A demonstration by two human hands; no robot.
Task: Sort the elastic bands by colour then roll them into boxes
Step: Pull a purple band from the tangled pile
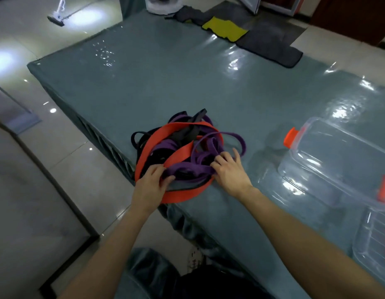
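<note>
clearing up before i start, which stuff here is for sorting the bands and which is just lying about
For the job: wide orange elastic band, purple elastic bands, black elastic bands, clear plastic box with orange clasps, second clear plastic box.
Lying about: yellow cloth, dark grey towels, floor mop.

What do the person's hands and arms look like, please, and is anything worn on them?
Both are bare. The left hand and right hand wear no gloves, and no ring, watch or bracelet shows. The left forearm and right forearm are uncovered down to the picture's edge; no sleeve is in view.
</note>
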